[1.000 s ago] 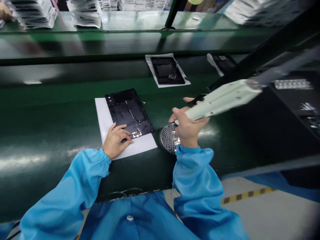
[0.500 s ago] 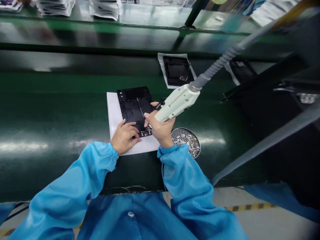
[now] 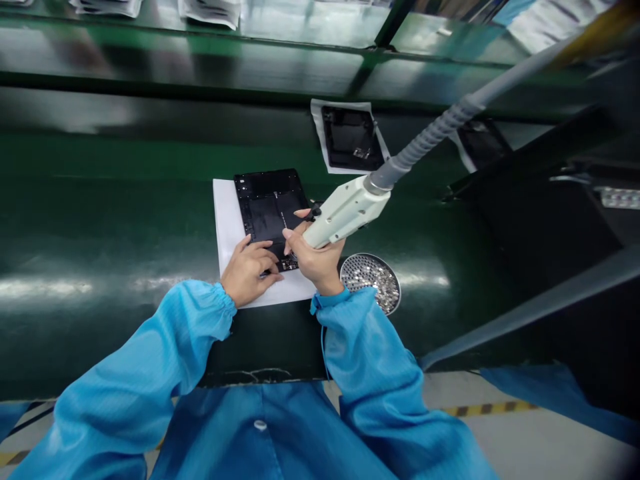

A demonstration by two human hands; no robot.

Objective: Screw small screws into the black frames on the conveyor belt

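Driver (image 3: 345,210), pale green, gripped in right hand (image 3: 320,260), nose end down over the lower part of black panel (image 3: 265,217). Tip hidden by fingers, can't tell if it touches. Panel lies on white sheet (image 3: 225,220), directly under the grip, extending up and left of it. Left hand (image 3: 250,270) at panel's lower-left edge, fingers loosely bent; can't tell if pinching. Perforated dish (image 3: 356,267) with small metal bits sits just right of right hand.
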